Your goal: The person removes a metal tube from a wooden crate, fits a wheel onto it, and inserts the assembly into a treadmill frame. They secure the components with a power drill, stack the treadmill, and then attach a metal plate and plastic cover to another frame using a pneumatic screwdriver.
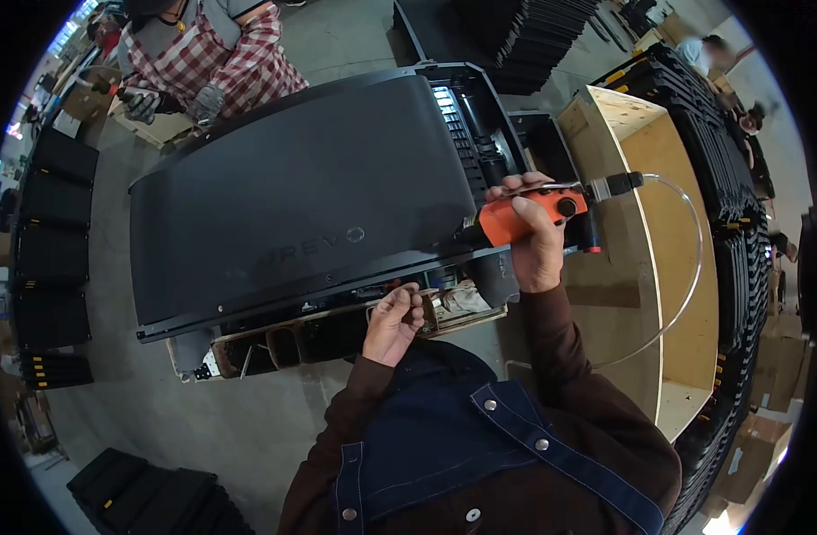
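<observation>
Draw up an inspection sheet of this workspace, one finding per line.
Surface: black cover over a machine, lettering along its near side; support beneath mostly hidden.
Job's things: orange tool, nose close to the cover's right end; contact unclear.
Clutter: compartmented tray below the near edge, crumpled white material toward its right end.
Hands: right hand grips the tool; left hand by the near edge, fingertips together, anything held unclear.
Cables: clear hose loops from the tool across the plywood crate.
Surroundings: stacked black panels; gloved co-worker opposite.
</observation>
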The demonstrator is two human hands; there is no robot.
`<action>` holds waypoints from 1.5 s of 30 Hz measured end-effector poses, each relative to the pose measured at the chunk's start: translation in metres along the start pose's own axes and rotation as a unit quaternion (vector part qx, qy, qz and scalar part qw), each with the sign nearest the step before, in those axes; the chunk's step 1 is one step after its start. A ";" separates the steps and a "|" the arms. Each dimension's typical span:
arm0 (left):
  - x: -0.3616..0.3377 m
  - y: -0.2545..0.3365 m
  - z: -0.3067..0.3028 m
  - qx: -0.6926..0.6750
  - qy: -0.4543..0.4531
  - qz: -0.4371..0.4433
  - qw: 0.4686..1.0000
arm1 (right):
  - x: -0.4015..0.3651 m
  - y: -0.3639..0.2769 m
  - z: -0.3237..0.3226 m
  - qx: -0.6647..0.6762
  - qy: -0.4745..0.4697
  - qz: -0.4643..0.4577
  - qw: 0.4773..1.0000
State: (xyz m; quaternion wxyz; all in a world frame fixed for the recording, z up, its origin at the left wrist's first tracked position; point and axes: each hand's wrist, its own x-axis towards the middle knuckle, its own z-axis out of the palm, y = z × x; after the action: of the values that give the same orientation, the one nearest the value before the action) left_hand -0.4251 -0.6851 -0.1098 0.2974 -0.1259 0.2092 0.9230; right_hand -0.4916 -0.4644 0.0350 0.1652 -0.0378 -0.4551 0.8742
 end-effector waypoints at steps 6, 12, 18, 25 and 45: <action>-0.003 0.006 0.009 -0.028 -0.005 0.026 0.999 | -0.026 0.034 -0.012 0.235 0.003 0.131 0.963; -0.018 0.016 0.002 0.008 0.013 0.054 0.998 | -0.035 0.059 -0.013 0.220 0.042 0.164 0.961; -0.034 0.036 0.000 0.472 0.143 0.374 0.785 | -0.051 0.092 0.013 0.190 0.178 0.235 0.937; -0.074 0.110 -0.054 0.167 0.134 0.173 0.961 | -0.078 0.157 0.091 0.119 0.122 0.185 0.968; -0.118 0.245 -0.162 -0.327 -0.007 0.031 0.944 | -0.112 0.274 0.322 -0.320 -0.372 -0.001 0.871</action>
State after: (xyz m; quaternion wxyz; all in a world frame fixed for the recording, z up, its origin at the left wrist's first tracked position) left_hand -0.4614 -0.9981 -0.1340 0.2121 -0.2033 -0.1027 0.9503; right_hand -0.5259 -0.8987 -0.0085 -0.0369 0.2394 -0.7381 0.6297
